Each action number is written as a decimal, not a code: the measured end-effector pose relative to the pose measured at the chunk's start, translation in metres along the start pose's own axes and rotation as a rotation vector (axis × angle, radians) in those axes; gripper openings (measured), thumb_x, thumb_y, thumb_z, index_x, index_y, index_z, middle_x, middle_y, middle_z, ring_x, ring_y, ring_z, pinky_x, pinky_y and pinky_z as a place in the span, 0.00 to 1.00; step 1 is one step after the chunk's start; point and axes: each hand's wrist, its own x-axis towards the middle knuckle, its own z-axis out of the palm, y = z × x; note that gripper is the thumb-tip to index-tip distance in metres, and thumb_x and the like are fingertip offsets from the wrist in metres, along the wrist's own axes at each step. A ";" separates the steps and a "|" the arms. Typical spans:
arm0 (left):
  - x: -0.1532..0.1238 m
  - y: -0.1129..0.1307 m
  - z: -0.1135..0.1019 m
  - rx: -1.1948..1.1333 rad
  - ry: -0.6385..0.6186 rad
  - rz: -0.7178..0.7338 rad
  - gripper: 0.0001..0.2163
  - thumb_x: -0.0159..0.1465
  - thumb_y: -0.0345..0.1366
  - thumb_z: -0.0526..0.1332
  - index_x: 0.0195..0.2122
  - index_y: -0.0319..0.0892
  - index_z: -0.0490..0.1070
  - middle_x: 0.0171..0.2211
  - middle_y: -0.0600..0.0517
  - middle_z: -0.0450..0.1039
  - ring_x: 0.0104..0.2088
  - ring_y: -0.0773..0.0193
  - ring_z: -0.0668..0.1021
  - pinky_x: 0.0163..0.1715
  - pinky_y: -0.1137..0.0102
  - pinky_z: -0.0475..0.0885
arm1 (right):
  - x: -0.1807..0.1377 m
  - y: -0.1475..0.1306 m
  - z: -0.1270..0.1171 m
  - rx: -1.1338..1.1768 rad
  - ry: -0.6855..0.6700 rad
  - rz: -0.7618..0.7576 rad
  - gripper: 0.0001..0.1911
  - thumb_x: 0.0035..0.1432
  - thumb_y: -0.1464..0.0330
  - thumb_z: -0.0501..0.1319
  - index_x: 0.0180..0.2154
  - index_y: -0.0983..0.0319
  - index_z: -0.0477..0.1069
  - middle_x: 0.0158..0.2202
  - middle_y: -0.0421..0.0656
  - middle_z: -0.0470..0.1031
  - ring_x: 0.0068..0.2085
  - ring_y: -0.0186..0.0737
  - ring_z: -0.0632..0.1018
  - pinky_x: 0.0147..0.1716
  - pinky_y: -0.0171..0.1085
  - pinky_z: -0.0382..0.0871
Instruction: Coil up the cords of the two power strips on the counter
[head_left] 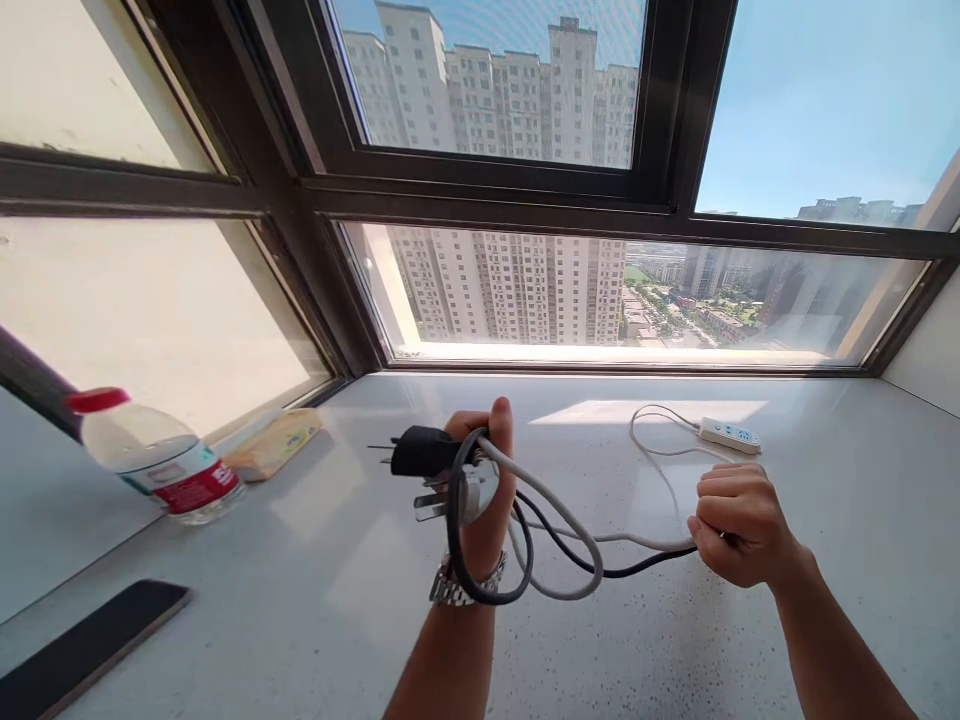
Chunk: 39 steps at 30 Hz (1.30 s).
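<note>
My left hand (pixel 486 480) is closed around two plugs held above the white sill: a black plug (pixel 418 450) on top and a white plug (pixel 457 494) below it, prongs pointing left. A black cable (pixel 480 590) and a white cable (pixel 577 545) loop down from that fist and run right into my right hand (pixel 739 525), which is closed on both cords. The white cord carries on to a white power strip (pixel 729 435) lying on the sill near the window.
A plastic water bottle (pixel 154 458) with a red cap stands at the left. A yellow packet (pixel 276 442) lies behind it. A black phone (pixel 86 650) lies at the lower left. The white sill (pixel 675 640) is bounded by dark window frames (pixel 495 200).
</note>
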 end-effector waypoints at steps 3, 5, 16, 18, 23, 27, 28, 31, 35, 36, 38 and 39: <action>-0.017 0.011 0.014 -0.029 -0.164 0.067 0.11 0.62 0.37 0.62 0.25 0.42 0.61 0.20 0.59 0.60 0.19 0.71 0.65 0.21 0.74 0.62 | 0.001 -0.009 0.004 0.179 -0.001 0.013 0.18 0.46 0.77 0.52 0.18 0.60 0.41 0.17 0.34 0.40 0.20 0.31 0.44 0.20 0.35 0.40; -0.031 0.015 0.024 -0.127 -0.291 0.031 0.09 0.61 0.35 0.62 0.28 0.43 0.62 0.19 0.60 0.59 0.18 0.72 0.64 0.18 0.75 0.60 | 0.000 -0.011 0.007 0.295 -0.021 0.038 0.18 0.48 0.76 0.52 0.18 0.60 0.43 0.16 0.34 0.42 0.19 0.30 0.45 0.20 0.36 0.41; -0.096 0.012 0.049 -0.440 -0.855 0.163 0.06 0.55 0.35 0.62 0.32 0.43 0.66 0.18 0.60 0.60 0.16 0.73 0.62 0.18 0.77 0.58 | 0.007 -0.027 0.028 0.710 0.566 0.516 0.19 0.64 0.65 0.52 0.21 0.61 0.65 0.19 0.39 0.60 0.20 0.33 0.63 0.19 0.34 0.54; -0.104 0.010 0.053 -0.536 -0.889 0.135 0.08 0.56 0.36 0.61 0.36 0.44 0.65 0.18 0.61 0.60 0.16 0.72 0.61 0.16 0.77 0.57 | 0.008 -0.027 0.032 0.727 0.649 0.586 0.18 0.64 0.65 0.53 0.22 0.62 0.65 0.21 0.38 0.61 0.21 0.31 0.63 0.19 0.33 0.54; -0.107 0.018 0.051 -0.584 -0.781 0.262 0.11 0.60 0.37 0.61 0.45 0.48 0.68 0.18 0.59 0.61 0.15 0.68 0.63 0.17 0.71 0.59 | 0.012 -0.025 0.039 0.877 0.649 0.746 0.14 0.63 0.59 0.55 0.30 0.59 0.71 0.33 0.42 0.67 0.32 0.36 0.71 0.30 0.35 0.67; -0.094 0.031 0.042 -0.494 -0.694 0.226 0.05 0.60 0.32 0.62 0.38 0.47 0.72 0.20 0.56 0.65 0.18 0.69 0.66 0.19 0.72 0.62 | 0.014 -0.020 0.035 1.061 0.585 0.771 0.16 0.63 0.53 0.51 0.40 0.53 0.71 0.47 0.44 0.70 0.49 0.45 0.73 0.43 0.44 0.70; -0.090 0.034 0.041 -0.464 -0.644 0.186 0.03 0.59 0.31 0.63 0.34 0.46 0.73 0.23 0.55 0.66 0.20 0.69 0.68 0.20 0.72 0.63 | 0.014 -0.018 0.033 1.049 0.566 0.763 0.17 0.64 0.52 0.49 0.41 0.53 0.70 0.49 0.44 0.70 0.52 0.46 0.72 0.46 0.46 0.70; -0.075 0.033 0.039 -0.408 -0.470 0.055 0.04 0.60 0.34 0.63 0.28 0.43 0.71 0.34 0.50 0.69 0.31 0.65 0.73 0.30 0.70 0.70 | 0.010 -0.004 0.027 0.898 0.518 0.751 0.18 0.64 0.51 0.48 0.44 0.53 0.68 0.51 0.46 0.70 0.54 0.47 0.71 0.50 0.48 0.68; -0.056 0.021 0.041 -0.705 -0.458 -0.156 0.10 0.62 0.39 0.61 0.26 0.43 0.66 0.25 0.53 0.67 0.28 0.62 0.74 0.34 0.64 0.72 | -0.004 0.027 0.029 0.613 0.459 0.797 0.17 0.62 0.52 0.54 0.44 0.56 0.69 0.52 0.47 0.71 0.56 0.48 0.69 0.54 0.49 0.63; -0.052 0.019 0.040 -0.789 -0.452 -0.214 0.11 0.62 0.40 0.62 0.25 0.43 0.65 0.21 0.55 0.64 0.25 0.63 0.72 0.32 0.65 0.72 | -0.008 0.035 0.032 0.565 0.422 0.813 0.18 0.62 0.52 0.55 0.45 0.57 0.69 0.52 0.48 0.71 0.56 0.48 0.69 0.54 0.49 0.62; -0.044 0.019 0.039 -0.894 -0.389 -0.314 0.12 0.60 0.38 0.64 0.23 0.43 0.62 0.18 0.57 0.59 0.21 0.67 0.68 0.28 0.67 0.70 | -0.015 0.046 0.040 0.531 0.306 0.820 0.20 0.62 0.52 0.55 0.48 0.58 0.69 0.53 0.49 0.71 0.57 0.48 0.69 0.55 0.49 0.61; -0.041 0.021 0.038 -0.922 -0.346 -0.359 0.12 0.59 0.37 0.64 0.22 0.42 0.62 0.17 0.58 0.57 0.20 0.68 0.65 0.27 0.68 0.69 | -0.017 0.048 0.046 0.536 0.225 0.799 0.22 0.62 0.51 0.54 0.49 0.58 0.68 0.54 0.50 0.70 0.57 0.48 0.69 0.55 0.49 0.61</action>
